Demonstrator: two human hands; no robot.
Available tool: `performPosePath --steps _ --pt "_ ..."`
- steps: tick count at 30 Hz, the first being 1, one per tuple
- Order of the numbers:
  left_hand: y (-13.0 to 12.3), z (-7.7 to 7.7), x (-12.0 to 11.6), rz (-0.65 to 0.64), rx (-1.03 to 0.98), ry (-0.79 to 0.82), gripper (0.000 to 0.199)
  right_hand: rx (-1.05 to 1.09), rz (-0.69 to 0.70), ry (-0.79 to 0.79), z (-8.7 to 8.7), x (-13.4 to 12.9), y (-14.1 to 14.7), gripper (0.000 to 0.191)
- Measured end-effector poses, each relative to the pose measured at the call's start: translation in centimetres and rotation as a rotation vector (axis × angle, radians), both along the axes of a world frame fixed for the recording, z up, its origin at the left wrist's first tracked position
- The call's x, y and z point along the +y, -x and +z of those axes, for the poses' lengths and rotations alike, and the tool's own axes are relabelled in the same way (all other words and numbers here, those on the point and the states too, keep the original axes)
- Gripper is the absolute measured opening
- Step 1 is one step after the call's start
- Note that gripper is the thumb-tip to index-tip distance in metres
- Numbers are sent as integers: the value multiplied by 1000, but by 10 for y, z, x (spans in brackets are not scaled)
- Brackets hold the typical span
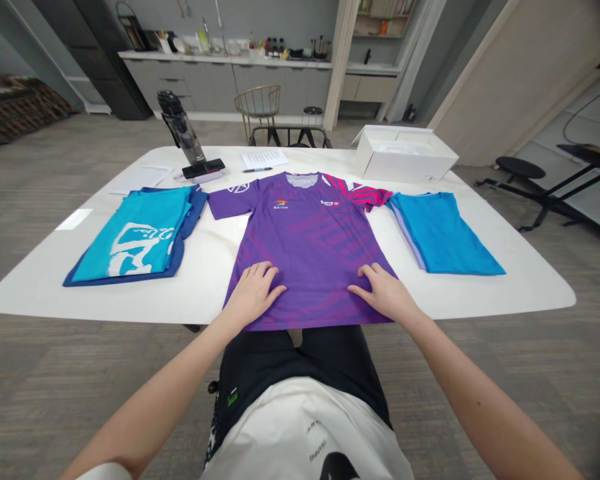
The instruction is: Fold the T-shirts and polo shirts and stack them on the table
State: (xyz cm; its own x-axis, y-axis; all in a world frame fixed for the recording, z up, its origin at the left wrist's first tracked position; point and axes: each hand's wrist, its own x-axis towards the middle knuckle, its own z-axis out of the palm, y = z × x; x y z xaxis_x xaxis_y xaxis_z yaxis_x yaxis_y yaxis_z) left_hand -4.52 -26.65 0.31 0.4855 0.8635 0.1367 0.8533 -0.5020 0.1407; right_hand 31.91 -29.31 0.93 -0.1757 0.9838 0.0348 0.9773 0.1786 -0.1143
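Note:
A purple T-shirt (310,233) lies spread front-up on the white table, its collar away from me and its hem over the near edge. One sleeve is plain purple with a white mark; the other has pink stripes. My left hand (255,290) rests on the lower left of the shirt, thumb and fingers apart. On the lower right, my right hand (383,290) touches the cloth in the same way. Neither hand has cloth visibly gripped. Folded turquoise and navy shirts (135,237) are stacked to the left. To the right lie folded blue clothes (443,230) with a lilac layer beneath.
On the white table (525,287), a black handheld vacuum (185,137) stands at the back left. Printed paper (265,158) and a pen (257,170) lie at the back middle. A white box (405,153) sits at the back right. Beyond the table is a chair (260,103).

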Motion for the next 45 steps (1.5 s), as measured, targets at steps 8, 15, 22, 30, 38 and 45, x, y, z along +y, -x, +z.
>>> performPosePath --steps 8,15,22,30,38,45 --pt "1 -27 -2 8 44 65 65 -143 -192 -60 -16 -10 5 45" --pt "-10 -24 -2 49 40 29 67 -105 -161 -54 -7 13 3 46" --pt "-45 -9 81 81 45 46 68 52 77 -124 -10 115 21 37" --pt "-66 -15 189 153 26 68 69 234 159 -184 -22 199 43 35" --pt "-49 -22 319 496 -31 151 75 234 -226 -143 -18 331 3 55" --pt "-29 -43 382 632 4 222 78 31 -264 184 -38 384 -11 82"
